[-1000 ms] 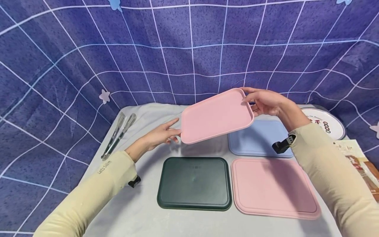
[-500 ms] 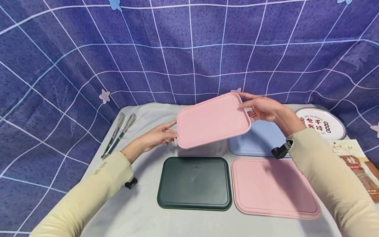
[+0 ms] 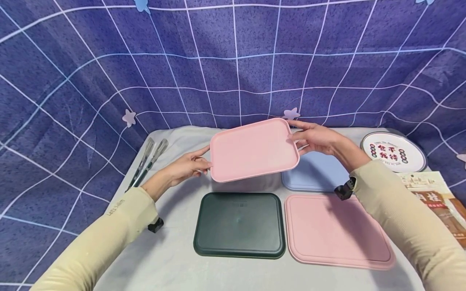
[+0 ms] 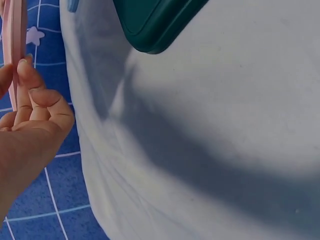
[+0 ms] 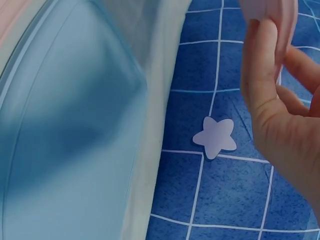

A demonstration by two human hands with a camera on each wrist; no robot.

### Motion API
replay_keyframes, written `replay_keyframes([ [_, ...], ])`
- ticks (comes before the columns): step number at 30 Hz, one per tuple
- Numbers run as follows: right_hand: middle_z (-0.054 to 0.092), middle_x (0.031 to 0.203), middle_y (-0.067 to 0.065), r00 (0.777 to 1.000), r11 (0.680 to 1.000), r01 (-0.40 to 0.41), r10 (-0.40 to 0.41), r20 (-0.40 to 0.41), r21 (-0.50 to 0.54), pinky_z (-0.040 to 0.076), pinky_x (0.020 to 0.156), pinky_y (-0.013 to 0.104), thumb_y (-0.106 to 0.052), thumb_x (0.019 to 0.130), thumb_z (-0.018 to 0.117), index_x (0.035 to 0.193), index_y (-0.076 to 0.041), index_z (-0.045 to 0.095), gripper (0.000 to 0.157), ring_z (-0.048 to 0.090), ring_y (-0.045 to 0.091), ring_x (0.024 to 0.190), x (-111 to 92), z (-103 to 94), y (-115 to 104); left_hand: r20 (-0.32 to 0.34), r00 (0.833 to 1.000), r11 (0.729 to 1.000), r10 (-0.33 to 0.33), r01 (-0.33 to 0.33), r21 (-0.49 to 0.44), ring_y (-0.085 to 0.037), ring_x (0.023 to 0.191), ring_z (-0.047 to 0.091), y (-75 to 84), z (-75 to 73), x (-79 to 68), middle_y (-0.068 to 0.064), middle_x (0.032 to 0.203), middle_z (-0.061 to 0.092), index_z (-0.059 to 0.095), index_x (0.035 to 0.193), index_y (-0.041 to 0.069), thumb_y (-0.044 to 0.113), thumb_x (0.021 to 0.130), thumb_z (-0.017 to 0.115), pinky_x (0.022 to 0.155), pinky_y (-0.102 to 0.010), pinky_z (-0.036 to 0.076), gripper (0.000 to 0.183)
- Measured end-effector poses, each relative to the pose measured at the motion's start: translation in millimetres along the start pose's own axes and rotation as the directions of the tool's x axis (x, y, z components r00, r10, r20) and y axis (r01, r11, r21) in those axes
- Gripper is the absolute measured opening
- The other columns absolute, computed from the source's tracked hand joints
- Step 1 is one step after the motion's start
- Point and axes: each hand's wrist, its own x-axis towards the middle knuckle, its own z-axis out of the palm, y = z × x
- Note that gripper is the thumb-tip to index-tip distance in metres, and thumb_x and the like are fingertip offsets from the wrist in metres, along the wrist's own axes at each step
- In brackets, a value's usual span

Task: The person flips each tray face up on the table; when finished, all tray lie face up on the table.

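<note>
Held above the table is a shallow pink tray (image 3: 255, 150), tilted so its inside faces the head camera and its right end is higher. My left hand (image 3: 187, 166) pinches its left end, thumb on the near face and fingers behind. At the right end my right hand (image 3: 314, 138) grips the rim between thumb and fingers. The left wrist view shows the left hand (image 4: 37, 112) on the tray's edge (image 4: 15, 40). In the right wrist view the right hand's fingers (image 5: 263, 70) lie against the tray's pink underside (image 5: 270, 10).
A dark green tray (image 3: 239, 225), a second pink tray (image 3: 338, 230) and a blue tray (image 3: 316, 173) lie face down on the white cloth (image 3: 164, 254). Tongs (image 3: 147, 161) lie far left. A white oval plate (image 3: 393, 151) and a printed packet (image 3: 433, 198) sit right.
Both hands have carried the pink tray to the left and slightly down. The left hand, at its corner earlier, now pinches the end more firmly. The other trays have not moved.
</note>
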Motion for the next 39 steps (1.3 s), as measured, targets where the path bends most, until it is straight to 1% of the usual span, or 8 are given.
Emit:
replay_keyframes([
  [5,0.072,0.097,0.005,0.993,0.996,-0.061,0.068,0.094,-0.072,0.061,0.077,0.035,0.001,0.097,0.057,0.163,-0.023,-0.002,0.091,0.071,0.018,0.088,2,0.7,4,0.016,1.000,1.000,-0.003,0.003,-0.011,-0.009,0.078,0.058,-1.8,-6.6,-1.9,0.003,0.085,0.064,0.015,0.162,0.028,0.009,0.098,0.063,0.067,-0.021,0.045,0.082],
  [8,0.071,0.093,0.005,0.985,0.991,-0.093,0.107,0.138,-0.100,0.061,0.075,0.032,0.003,0.094,0.060,0.162,-0.025,-0.010,0.102,0.070,0.017,0.083,4,2.4,8,0.031,0.999,1.000,-0.029,0.029,0.006,-0.010,0.080,0.058,-2.6,-10.1,-2.9,0.002,0.086,0.064,0.013,0.163,0.028,0.010,0.098,0.062,0.070,-0.022,0.047,0.083],
  [14,0.067,0.089,0.005,0.971,0.984,-0.118,0.143,0.191,-0.133,0.061,0.070,0.033,0.005,0.091,0.062,0.161,-0.032,-0.010,0.108,0.069,0.017,0.078,8,5.9,17,0.051,0.997,0.997,-0.054,0.051,0.058,-0.011,0.081,0.059,-1.7,-15.4,-4.5,0.001,0.086,0.061,0.008,0.163,0.024,0.010,0.099,0.062,0.070,-0.022,0.048,0.085],
  [19,0.064,0.089,0.002,0.976,0.983,-0.105,0.130,0.173,-0.149,0.060,0.068,0.033,0.006,0.091,0.061,0.161,-0.035,-0.009,0.107,0.067,0.017,0.078,12,10.4,26,0.050,0.998,0.998,-0.032,0.030,0.048,-0.011,0.076,0.057,-0.5,-17.5,-4.2,0.000,0.083,0.059,0.009,0.163,0.022,0.006,0.097,0.062,0.067,-0.021,0.046,0.086],
  [24,0.063,0.091,0.002,0.988,0.982,-0.085,0.105,0.112,-0.171,0.059,0.066,0.033,0.004,0.090,0.064,0.162,-0.031,-0.005,0.106,0.066,0.016,0.077,17,15.5,34,0.038,0.999,0.999,-0.029,0.028,0.015,-0.010,0.073,0.055,-1.6,-19.7,-3.7,0.001,0.081,0.059,0.009,0.163,0.021,0.005,0.096,0.063,0.067,-0.021,0.047,0.087],
  [27,0.064,0.093,0.003,0.989,0.981,-0.096,0.113,0.093,-0.171,0.059,0.066,0.033,0.002,0.088,0.066,0.163,-0.029,-0.004,0.107,0.067,0.016,0.078,18,16.5,39,0.039,0.999,0.999,-0.036,0.035,0.012,-0.009,0.073,0.055,-1.7,-20.1,-3.0,0.002,0.080,0.059,0.009,0.163,0.021,0.005,0.096,0.064,0.068,-0.022,0.047,0.088],
  [31,0.065,0.093,0.002,0.985,0.979,-0.121,0.138,0.099,-0.164,0.059,0.068,0.033,0.001,0.088,0.066,0.162,-0.027,-0.006,0.108,0.068,0.016,0.080,19,15.2,45,0.053,0.997,0.998,-0.057,0.056,0.023,-0.009,0.074,0.056,-0.9,-20.7,-1.8,0.003,0.081,0.060,0.009,0.163,0.022,0.007,0.096,0.064,0.069,-0.022,0.047,0.088],
  [39,0.064,0.089,0.000,0.975,0.976,-0.157,0.178,0.131,-0.153,0.059,0.072,0.034,0.001,0.089,0.065,0.162,-0.027,-0.011,0.108,0.065,0.015,0.081,22,12.9,50,0.093,0.986,0.987,-0.140,0.132,0.089,-0.010,0.074,0.057,-2.0,-24.9,0.2,0.001,0.083,0.062,0.002,0.163,0.026,0.011,0.097,0.063,0.068,-0.023,0.047,0.091],
])
